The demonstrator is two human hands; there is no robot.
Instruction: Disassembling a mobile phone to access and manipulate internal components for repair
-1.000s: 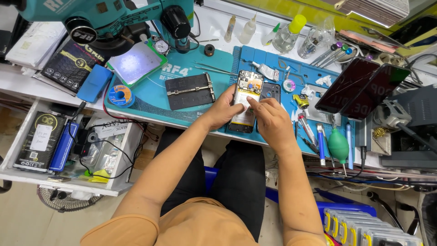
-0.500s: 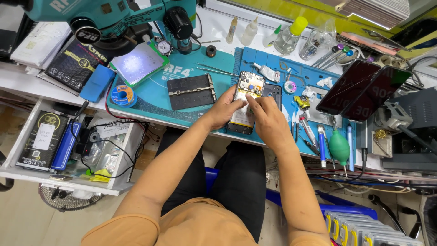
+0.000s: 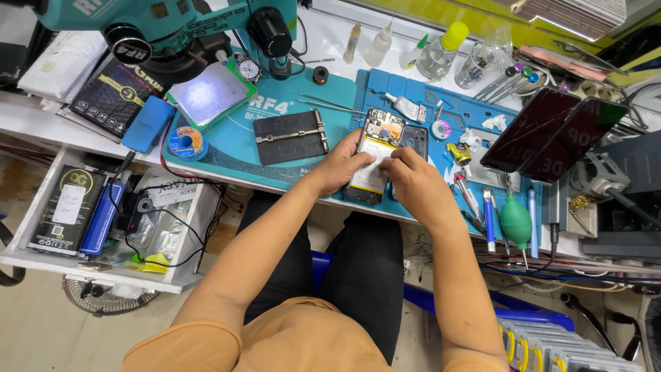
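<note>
opened smartphone [image 3: 375, 155] lies lengthwise away between the hands; left hand [image 3: 342, 165] grips its edge, right hand [image 3: 411, 180] pinches its centre.

The person wears an orange short-sleeved shirt [image 3: 296, 341] and black trousers [image 3: 344, 275]. Both forearms are bare from the sleeve ends down. The left hand [image 3: 342, 164] and right hand [image 3: 415, 180] are bare too, with no gloves, rings or watch in view.
</note>
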